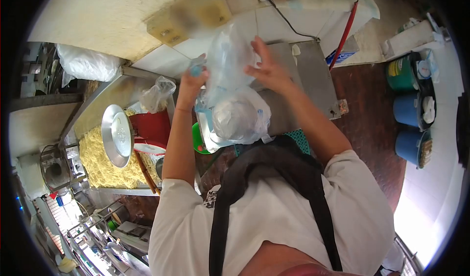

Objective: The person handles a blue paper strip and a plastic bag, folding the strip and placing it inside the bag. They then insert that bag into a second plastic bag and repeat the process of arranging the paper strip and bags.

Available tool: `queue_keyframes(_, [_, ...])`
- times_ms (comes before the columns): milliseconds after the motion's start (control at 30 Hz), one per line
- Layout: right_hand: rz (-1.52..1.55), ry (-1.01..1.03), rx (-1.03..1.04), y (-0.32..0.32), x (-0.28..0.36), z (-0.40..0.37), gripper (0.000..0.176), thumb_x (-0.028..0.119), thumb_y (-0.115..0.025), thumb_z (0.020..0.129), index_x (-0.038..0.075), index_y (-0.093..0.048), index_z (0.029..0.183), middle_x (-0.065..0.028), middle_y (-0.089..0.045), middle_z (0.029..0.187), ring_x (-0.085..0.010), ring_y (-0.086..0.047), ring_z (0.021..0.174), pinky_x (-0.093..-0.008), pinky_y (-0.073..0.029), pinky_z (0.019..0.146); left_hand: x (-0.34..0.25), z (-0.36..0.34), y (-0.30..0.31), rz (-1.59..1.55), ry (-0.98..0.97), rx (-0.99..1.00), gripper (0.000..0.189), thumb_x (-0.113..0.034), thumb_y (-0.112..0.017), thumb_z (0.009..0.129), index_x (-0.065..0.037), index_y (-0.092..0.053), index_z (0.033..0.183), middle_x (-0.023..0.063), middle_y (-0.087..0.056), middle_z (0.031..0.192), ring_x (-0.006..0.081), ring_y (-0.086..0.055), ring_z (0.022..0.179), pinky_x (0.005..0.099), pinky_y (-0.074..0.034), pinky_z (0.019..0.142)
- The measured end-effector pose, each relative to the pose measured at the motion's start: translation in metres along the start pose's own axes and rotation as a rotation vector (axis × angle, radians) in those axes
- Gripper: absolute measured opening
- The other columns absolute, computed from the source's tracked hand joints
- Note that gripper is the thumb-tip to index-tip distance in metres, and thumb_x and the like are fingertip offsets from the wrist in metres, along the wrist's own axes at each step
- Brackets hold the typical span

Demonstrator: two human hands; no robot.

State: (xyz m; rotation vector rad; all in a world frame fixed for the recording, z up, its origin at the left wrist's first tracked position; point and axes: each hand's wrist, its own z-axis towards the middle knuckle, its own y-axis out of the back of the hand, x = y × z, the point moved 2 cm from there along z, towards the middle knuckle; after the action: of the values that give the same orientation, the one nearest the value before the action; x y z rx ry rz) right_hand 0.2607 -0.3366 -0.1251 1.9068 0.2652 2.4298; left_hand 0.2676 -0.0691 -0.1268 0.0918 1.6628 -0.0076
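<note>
A clear plastic bag point(229, 63), blurred by motion, stands up between my two hands. My left hand point(194, 80) is closed on the left side of the bag, with a bluish bit of plastic showing at the fingers. To the right, my right hand point(268, 69) has its fingers apart at the bag's other side, somewhat blurred. Just below, nearer my body, a whitish plastic-wrapped bundle point(237, 118) sits over a light tray-like container point(215, 138).
At left, a metal bowl point(117, 135) and a red container point(151, 128) rest by a heap of yellow noodle-like strands point(100, 156). A grey metal surface point(313, 80) lies right of my hands. Blue bins point(407, 110) stand along the right wall.
</note>
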Motion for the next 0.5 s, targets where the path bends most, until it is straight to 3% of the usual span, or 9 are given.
queue_keyframes(33, [-0.049,0.043,0.001,-0.017,-0.011,0.001,0.099,0.039,-0.083,0.077,0.001,-0.027,0.151,-0.0248,-0.048,0.139,-0.0378,-0.046,0.131,-0.0436,-0.041,0.106,-0.001,0.002,-0.011,0.048,-0.056,0.099,0.054,-0.015,-0.077,0.083,0.001,-0.057,0.131,0.0073,-0.066,0.112,0.0118,-0.061,0.089,0.0295,-0.052,0.076])
queue_keyframes(133, [-0.02,0.079,0.021,-0.039,-0.062,0.013,0.105,0.041,-0.087,0.071,-0.001,-0.03,0.149,-0.0255,-0.047,0.14,-0.0391,-0.044,0.133,-0.044,-0.039,0.109,0.035,0.025,-0.021,0.296,-0.069,0.074,0.059,-0.015,-0.078,0.082,-0.001,-0.053,0.134,0.0076,-0.066,0.111,0.0101,-0.062,0.092,0.0279,-0.052,0.076])
queue_keyframes(167, [0.021,0.074,0.029,-0.041,-0.074,0.017,0.105,0.04,-0.088,0.069,-0.002,-0.032,0.148,-0.0257,-0.047,0.14,-0.0392,-0.045,0.133,-0.0441,-0.039,0.109,0.024,0.019,-0.039,-0.011,-0.119,0.143,0.05,-0.016,-0.076,0.083,0.0,-0.057,0.126,0.006,-0.067,0.103,0.0086,-0.062,0.086,0.0264,-0.052,0.071])
queue_keyframes(267, [0.011,-0.009,0.118,-0.026,-0.068,0.018,0.102,0.035,-0.088,0.068,-0.002,-0.034,0.147,-0.0263,-0.047,0.138,-0.0376,-0.046,0.132,-0.0438,-0.038,0.11,0.045,0.016,-0.035,0.107,0.045,0.104,0.03,-0.013,-0.074,0.084,0.004,-0.068,0.109,0.0054,-0.072,0.099,0.0114,-0.066,0.084,0.0283,-0.054,0.074])
queue_keyframes(367, [-0.103,0.072,0.167,-0.019,-0.059,0.017,0.091,0.033,-0.082,0.078,0.002,-0.034,0.147,-0.0211,-0.046,0.142,-0.0336,-0.05,0.128,-0.0424,-0.039,0.109,0.066,0.017,-0.025,0.156,0.129,0.096,0.027,-0.013,-0.073,0.085,0.003,-0.068,0.107,0.0038,-0.071,0.095,0.0097,-0.065,0.079,0.0274,-0.053,0.068])
queue_keyframes(500, [-0.142,-0.002,0.059,-0.026,-0.065,0.016,0.102,0.034,-0.083,0.076,-0.002,-0.025,0.151,-0.0257,-0.043,0.144,-0.0363,-0.045,0.133,-0.0434,-0.036,0.111,0.053,0.008,-0.03,-0.015,0.103,0.049,0.027,-0.012,-0.071,0.085,0.001,-0.066,0.107,0.0032,-0.069,0.086,0.011,-0.063,0.068,0.0264,-0.051,0.062])
